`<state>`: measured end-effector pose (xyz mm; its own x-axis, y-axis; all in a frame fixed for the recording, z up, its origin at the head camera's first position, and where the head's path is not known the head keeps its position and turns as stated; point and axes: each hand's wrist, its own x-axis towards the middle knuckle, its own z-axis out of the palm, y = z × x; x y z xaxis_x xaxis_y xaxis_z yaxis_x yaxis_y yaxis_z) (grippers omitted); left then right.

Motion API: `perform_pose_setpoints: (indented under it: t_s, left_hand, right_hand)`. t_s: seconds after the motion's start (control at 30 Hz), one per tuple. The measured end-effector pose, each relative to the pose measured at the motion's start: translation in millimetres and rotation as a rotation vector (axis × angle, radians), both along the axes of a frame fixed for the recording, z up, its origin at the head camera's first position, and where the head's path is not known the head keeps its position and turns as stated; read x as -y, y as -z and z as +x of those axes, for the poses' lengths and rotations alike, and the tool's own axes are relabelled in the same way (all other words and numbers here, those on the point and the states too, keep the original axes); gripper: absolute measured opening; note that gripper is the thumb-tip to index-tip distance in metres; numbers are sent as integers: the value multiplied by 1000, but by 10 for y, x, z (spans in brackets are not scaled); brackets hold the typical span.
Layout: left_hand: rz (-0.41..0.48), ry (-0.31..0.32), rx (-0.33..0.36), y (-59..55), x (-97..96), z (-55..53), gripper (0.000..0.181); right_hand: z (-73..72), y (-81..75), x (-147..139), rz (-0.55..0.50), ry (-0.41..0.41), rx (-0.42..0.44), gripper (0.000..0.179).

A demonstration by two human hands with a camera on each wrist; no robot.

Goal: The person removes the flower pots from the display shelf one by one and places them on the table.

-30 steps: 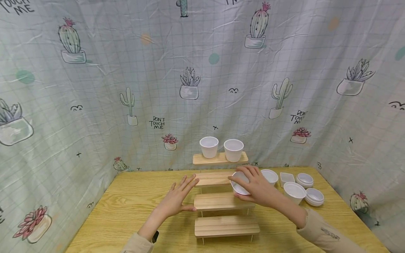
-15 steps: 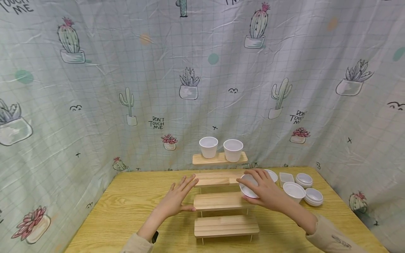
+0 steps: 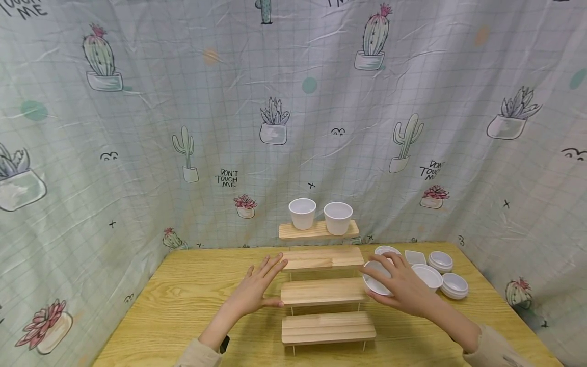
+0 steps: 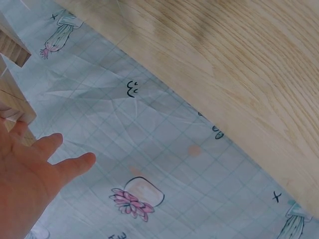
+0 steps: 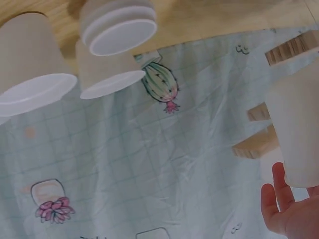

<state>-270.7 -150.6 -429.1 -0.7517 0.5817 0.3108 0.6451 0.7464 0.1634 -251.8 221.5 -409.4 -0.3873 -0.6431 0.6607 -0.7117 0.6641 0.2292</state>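
Note:
My right hand (image 3: 408, 290) grips a white plant pot (image 3: 376, 279) by its rim, just right of a wooden step shelf (image 3: 327, 326). In the right wrist view that pot (image 5: 299, 124) appears upside down at the right edge, with fingertips at its rim. My left hand (image 3: 252, 293) rests with spread, fairly straight fingers against the left ends of the middle steps. Part of the left hand (image 4: 30, 189) also shows at the left wrist view's lower left. Two white pots, one left (image 3: 302, 214) and one right (image 3: 338, 219), stand on the top step.
Right of the shelf, several white containers stand on the wooden table (image 3: 202, 285): a round pot (image 3: 427, 277), a square dish (image 3: 415, 258) and two low round bowls, the nearer (image 3: 455, 286) and the farther (image 3: 441, 261). A cactus-print curtain (image 3: 312, 127) encloses the table.
My right hand has carried the white pot to the right, from over the second step from the top to beside the shelf. The left hand has stayed in place.

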Motion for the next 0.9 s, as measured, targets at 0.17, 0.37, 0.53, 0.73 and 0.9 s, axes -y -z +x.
perform_pose_setpoints:
  t_s: [0.17, 0.37, 0.53, 0.73, 0.9]
  left_hand:
    - [-5, 4, -4, -7, -3, 1, 95]
    - [-4, 3, -5, -8, -6, -3, 94]
    - [-8, 1, -8, -3, -4, -5, 94]
    - [-5, 2, 1, -2, -5, -7, 94]
    - [-6, -5, 12, -6, -12, -3, 94]
  right_hand:
    - [41, 60, -102, 5, 21, 11, 42]
    - [86, 128, -217, 18, 43, 50, 44]
    - [105, 208, -293, 18, 51, 64, 45]
    - [122, 295, -350, 16, 65, 78, 45]
    - [141, 369, -392, 4, 56, 93, 47]
